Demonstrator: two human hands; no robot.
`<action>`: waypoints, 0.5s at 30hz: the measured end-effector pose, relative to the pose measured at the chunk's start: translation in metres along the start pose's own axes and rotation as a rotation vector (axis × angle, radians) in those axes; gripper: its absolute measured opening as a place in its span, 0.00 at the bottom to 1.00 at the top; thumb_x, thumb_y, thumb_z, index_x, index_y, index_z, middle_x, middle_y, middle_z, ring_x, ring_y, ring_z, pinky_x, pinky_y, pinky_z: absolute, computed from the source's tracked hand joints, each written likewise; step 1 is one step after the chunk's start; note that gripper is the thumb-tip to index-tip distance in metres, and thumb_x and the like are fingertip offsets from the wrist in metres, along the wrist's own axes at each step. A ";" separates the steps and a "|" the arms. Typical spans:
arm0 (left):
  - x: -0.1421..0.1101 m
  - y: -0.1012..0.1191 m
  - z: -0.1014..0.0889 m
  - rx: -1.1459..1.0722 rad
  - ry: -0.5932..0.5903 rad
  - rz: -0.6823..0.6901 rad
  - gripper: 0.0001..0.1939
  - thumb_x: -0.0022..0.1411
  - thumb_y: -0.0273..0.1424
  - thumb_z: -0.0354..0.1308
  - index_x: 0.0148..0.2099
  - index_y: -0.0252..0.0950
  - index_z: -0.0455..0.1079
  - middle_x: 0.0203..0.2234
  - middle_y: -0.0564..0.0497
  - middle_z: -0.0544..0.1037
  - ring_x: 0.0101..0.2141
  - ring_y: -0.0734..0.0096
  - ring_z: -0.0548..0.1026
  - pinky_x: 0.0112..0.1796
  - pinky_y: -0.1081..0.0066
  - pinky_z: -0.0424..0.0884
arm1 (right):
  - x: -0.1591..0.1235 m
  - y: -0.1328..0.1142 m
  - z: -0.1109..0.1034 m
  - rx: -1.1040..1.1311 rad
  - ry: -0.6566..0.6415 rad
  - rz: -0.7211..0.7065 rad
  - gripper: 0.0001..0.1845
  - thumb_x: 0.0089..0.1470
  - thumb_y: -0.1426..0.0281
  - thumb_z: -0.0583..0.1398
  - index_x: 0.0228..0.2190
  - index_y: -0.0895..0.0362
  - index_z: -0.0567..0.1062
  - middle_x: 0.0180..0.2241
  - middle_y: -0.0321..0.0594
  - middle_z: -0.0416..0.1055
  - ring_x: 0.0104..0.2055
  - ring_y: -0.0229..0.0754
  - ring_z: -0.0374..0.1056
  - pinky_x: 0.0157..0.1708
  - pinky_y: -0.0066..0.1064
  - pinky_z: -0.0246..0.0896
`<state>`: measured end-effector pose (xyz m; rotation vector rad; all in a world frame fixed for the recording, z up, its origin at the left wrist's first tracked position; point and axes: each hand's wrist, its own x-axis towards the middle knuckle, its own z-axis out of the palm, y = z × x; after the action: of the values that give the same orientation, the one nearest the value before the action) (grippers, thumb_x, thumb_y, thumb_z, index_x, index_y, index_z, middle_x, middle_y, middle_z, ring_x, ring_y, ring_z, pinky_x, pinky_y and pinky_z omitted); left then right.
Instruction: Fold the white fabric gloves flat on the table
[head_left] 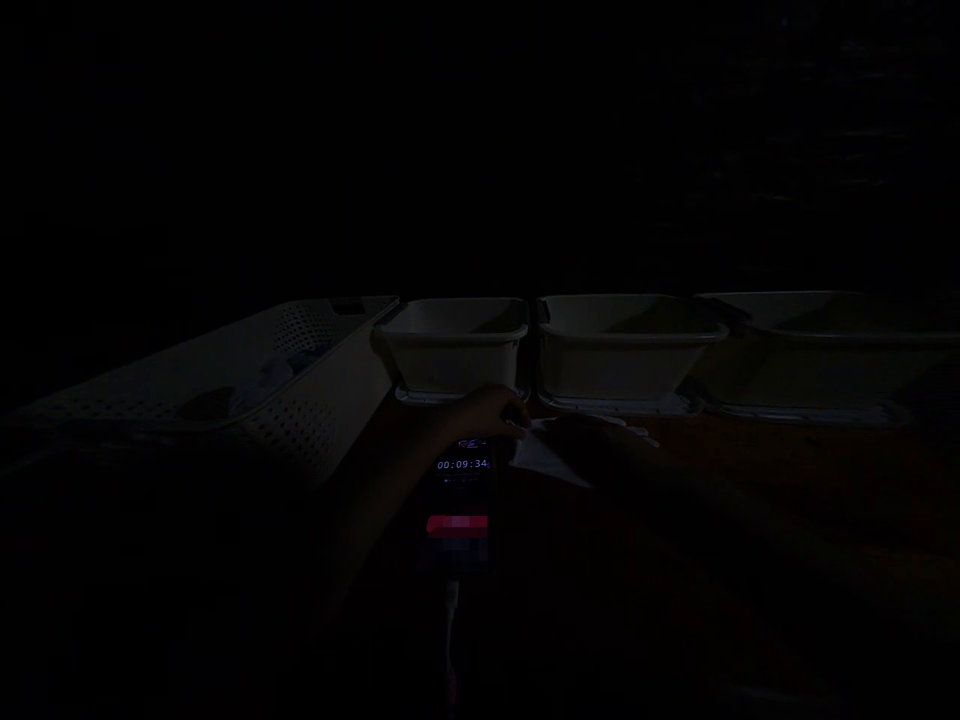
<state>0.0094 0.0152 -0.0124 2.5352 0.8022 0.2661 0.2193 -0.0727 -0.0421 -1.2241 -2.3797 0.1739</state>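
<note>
The picture is very dark. My left hand (491,410) reaches from the lower left over a phone (463,495) that lies on the table, its screen showing a timer. The fingers are curled and pinch the near corner of a thin white piece (547,458), perhaps paper or cloth, which lies flat just right of the phone. A dim dark shape that seems to be my right hand (600,440) rests over the far side of that white piece. Its fingers are lost in shadow.
Three white tubs stand in a row behind the hands: one (454,350), a second (622,345) and a third (825,345). A white perforated basket (315,400) lies at the left. A cable (450,610) runs from the phone toward me. The wooden tabletop (750,480) is barely visible.
</note>
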 end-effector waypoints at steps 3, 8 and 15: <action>0.000 0.000 0.000 0.002 -0.002 0.004 0.13 0.51 0.31 0.60 0.39 0.31 0.72 0.35 0.47 0.76 0.36 0.72 0.73 0.36 0.76 0.65 | -0.001 0.000 -0.001 -0.001 -0.014 -0.002 0.18 0.56 0.71 0.49 0.46 0.54 0.71 0.46 0.42 0.69 0.45 0.42 0.67 0.45 0.35 0.64; -0.001 0.002 -0.001 -0.010 -0.003 -0.010 0.13 0.50 0.31 0.60 0.39 0.31 0.72 0.36 0.47 0.76 0.36 0.72 0.73 0.36 0.76 0.65 | 0.000 0.002 0.002 -0.034 -0.030 0.041 0.18 0.56 0.69 0.49 0.47 0.53 0.69 0.48 0.42 0.67 0.45 0.41 0.67 0.44 0.35 0.65; 0.000 0.002 -0.001 -0.011 -0.020 0.000 0.12 0.51 0.31 0.60 0.39 0.32 0.72 0.36 0.47 0.76 0.35 0.72 0.73 0.35 0.75 0.65 | 0.001 -0.003 -0.001 -0.030 -0.054 0.035 0.19 0.57 0.70 0.47 0.45 0.54 0.71 0.43 0.41 0.71 0.41 0.42 0.69 0.41 0.35 0.67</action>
<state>0.0098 0.0138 -0.0100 2.5240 0.7912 0.2446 0.2172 -0.0740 -0.0401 -1.2915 -2.4160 0.1850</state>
